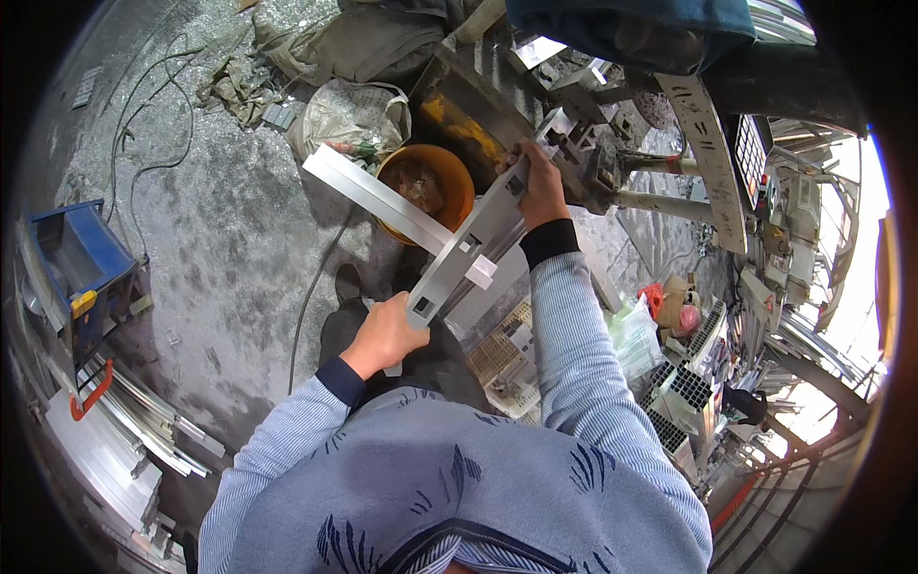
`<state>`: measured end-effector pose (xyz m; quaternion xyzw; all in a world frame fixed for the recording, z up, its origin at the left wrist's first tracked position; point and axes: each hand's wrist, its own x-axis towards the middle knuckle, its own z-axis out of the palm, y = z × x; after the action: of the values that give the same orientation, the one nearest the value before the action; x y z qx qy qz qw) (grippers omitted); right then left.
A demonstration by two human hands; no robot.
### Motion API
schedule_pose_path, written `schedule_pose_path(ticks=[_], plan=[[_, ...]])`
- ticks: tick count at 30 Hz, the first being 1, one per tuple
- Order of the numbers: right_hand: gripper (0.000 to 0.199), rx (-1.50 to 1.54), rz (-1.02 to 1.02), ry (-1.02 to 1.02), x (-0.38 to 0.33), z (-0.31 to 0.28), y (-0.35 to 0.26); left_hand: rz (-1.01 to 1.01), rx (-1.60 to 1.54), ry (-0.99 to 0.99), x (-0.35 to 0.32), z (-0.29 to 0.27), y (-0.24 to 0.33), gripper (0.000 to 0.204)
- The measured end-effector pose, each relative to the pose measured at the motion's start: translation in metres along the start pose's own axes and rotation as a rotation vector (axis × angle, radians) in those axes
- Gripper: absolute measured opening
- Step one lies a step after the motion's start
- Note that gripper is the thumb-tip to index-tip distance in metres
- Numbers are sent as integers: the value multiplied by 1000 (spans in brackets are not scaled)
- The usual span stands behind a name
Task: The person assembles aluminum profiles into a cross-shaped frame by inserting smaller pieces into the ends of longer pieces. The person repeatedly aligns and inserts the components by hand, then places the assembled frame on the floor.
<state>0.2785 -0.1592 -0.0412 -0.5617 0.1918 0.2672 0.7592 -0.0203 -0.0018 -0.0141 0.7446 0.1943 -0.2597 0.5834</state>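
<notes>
A silver metal profile [469, 243] with rectangular cut-outs lies slantwise between my hands. My left hand [385, 332] is closed around its near end, and my right hand [545, 187] grips its far end. From the profile's middle a second flat silver bar [368, 191] runs off to the upper left; whether the two are joined I cannot tell. A small pale piece [482, 272] sticks out on the profile's right side. Beneath the bar stands an orange bucket [463, 182] with brownish contents.
Beyond the bucket are a whitish sack [349, 117] and a machine with a rusty, yellow-marked metal box [464, 124]. A blue bin [81, 253] stands at left above stacked metal strips [158, 421]. To my right lie a perforated basket [516, 397] and dark gridded pieces [684, 387]. Black cable [316, 287] crosses the floor.
</notes>
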Motion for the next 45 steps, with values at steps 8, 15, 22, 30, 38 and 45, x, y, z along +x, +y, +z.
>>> schedule_pose_path(ticks=[8, 15, 22, 30, 38, 45], plan=[[15, 7, -59, 0, -10, -3, 10, 18, -23, 0, -14, -2, -3, 34], [18, 11, -6, -8, -20, 7, 15, -36, 22, -12, -11, 2, -12, 36], [18, 98, -37, 22, -73, 26, 82, -155, 28, -15, -69, -24, -51, 32], [38, 211, 151, -120, -160, 83, 140, -262, 231, -72, -147, -88, -148, 39], [76, -413, -181, -643, -241, 137, 63, -171, 143, 296, -177, -116, -157, 49], [97, -533, -956, -326, -235, 184, -48, 556, -89, 246, -55, -86, -33, 29]])
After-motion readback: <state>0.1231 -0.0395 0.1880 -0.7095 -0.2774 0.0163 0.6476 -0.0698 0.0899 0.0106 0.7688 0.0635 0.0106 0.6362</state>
